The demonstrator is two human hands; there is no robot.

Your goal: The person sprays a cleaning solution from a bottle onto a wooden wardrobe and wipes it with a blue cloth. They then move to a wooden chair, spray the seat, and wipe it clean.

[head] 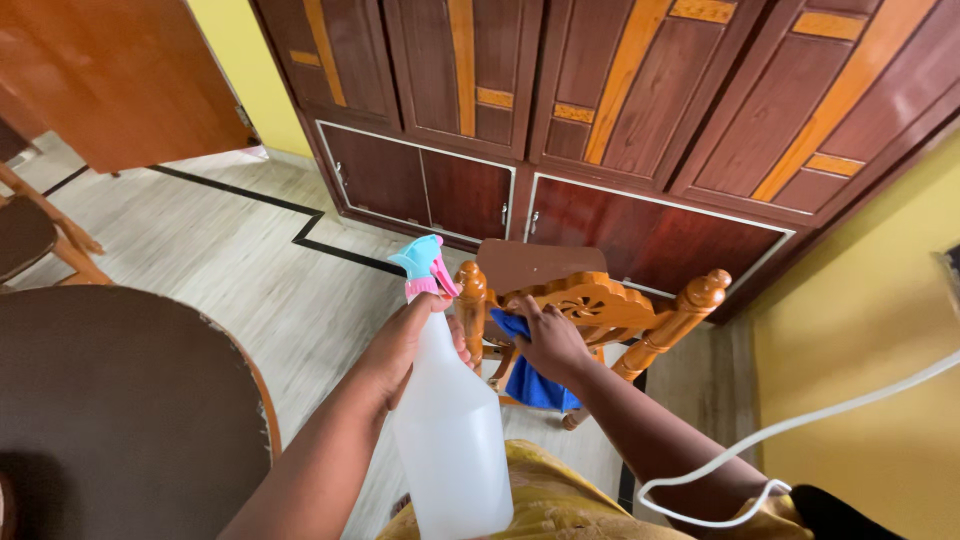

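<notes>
Tiled floor [250, 270], wardrobe [600, 110] behind. My left hand [405, 345] grips spray bottle [450, 430]; right hand [550, 345] presses blue cloth [530, 385] on chair [590, 305] back, mid-wipe.

A large wooden wardrobe [600, 130] in dark brown with orange inlay strips fills the far side. The walls [860, 330] are yellow. The floor [250, 260] has pale tiles with a black border line. A dark round table [110, 420] stands at the left, near an open wooden door [120, 70].

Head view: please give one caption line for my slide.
Left hand holds white spray bottle; right hand presses blue cloth on carved wooden chair.
</notes>
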